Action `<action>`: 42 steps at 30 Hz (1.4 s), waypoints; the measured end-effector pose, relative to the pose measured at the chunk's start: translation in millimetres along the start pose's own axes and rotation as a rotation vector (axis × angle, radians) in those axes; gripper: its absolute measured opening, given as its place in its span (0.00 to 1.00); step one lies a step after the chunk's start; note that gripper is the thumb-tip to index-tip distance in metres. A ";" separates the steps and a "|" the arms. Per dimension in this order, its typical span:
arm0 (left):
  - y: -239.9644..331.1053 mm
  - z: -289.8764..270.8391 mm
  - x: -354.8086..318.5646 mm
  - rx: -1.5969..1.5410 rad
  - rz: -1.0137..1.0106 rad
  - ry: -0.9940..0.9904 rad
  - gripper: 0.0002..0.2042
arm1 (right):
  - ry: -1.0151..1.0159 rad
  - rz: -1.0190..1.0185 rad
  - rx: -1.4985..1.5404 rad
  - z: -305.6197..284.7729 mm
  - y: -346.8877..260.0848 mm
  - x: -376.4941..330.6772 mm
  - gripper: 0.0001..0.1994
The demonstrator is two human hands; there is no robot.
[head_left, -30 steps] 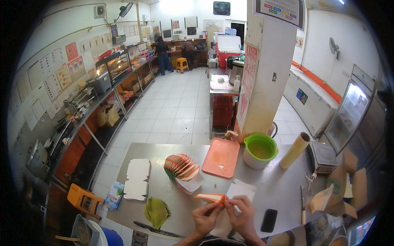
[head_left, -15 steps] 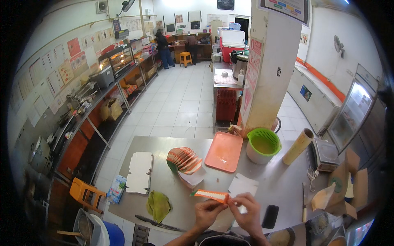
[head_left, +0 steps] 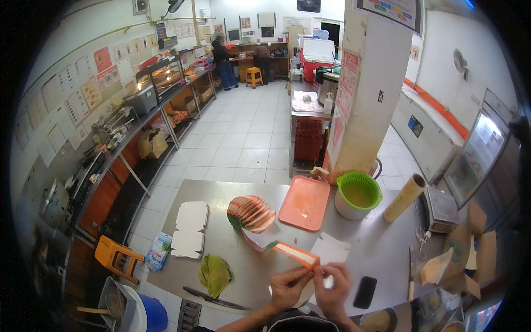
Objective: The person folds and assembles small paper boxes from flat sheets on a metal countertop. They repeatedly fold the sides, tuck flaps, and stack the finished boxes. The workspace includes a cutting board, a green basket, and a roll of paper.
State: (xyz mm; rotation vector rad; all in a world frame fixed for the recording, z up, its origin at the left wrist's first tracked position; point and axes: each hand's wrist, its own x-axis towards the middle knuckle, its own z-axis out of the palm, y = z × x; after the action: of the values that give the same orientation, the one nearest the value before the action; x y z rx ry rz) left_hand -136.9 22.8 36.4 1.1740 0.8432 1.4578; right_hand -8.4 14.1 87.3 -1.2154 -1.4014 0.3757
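Observation:
Both of my hands are at the near side of the steel table [head_left: 265,191]. My left hand [head_left: 290,288] pinches the lower edge of an orange paper food carton [head_left: 297,254] with a white strip along it and a green end. At its right end, the fingertips of my right hand [head_left: 333,282] are closed on the same carton. Beyond it sits a curved, nested stack of striped orange-and-white paper cartons [head_left: 250,213]. White flat card blanks [head_left: 332,247] lie just past my right hand, partly covered by it. A second pile of white blanks [head_left: 191,221] rests at the left.
Around the hands lie a green cloth [head_left: 215,275], a dark knife [head_left: 213,299] and a black phone [head_left: 364,292]. Farther back are an orange tray [head_left: 304,202], a green-rimmed bucket [head_left: 359,191], a film roll [head_left: 404,198] and an open cardboard box [head_left: 470,249]. Two people stand at the back counter.
The carton and both hands have shifted slightly right, and the carton's far end now tilts up more. Both hands keep hold of it. The whole view has shifted a little.

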 end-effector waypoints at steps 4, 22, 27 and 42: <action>3.7 4.4 -5.9 0.056 0.158 -0.049 0.16 | 0.056 -0.045 -0.016 1.9 3.4 -3.3 0.06; -17.6 -8.7 -12.4 -0.142 0.068 -0.143 0.23 | -0.162 -0.042 -0.061 4.8 12.5 5.3 0.16; -21.8 -5.1 -3.7 -0.349 -0.185 0.013 0.20 | -0.294 -0.156 -0.335 4.9 -1.1 2.2 0.25; -0.3 -25.6 37.4 -0.696 -0.361 0.037 0.16 | -0.428 -0.394 -0.243 -26.2 41.7 11.3 0.23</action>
State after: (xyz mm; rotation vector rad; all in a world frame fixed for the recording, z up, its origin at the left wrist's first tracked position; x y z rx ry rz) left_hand -160.8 61.3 37.8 0.4459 0.4686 1.3101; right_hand 35.1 29.3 66.7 -1.0508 -2.0614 0.1961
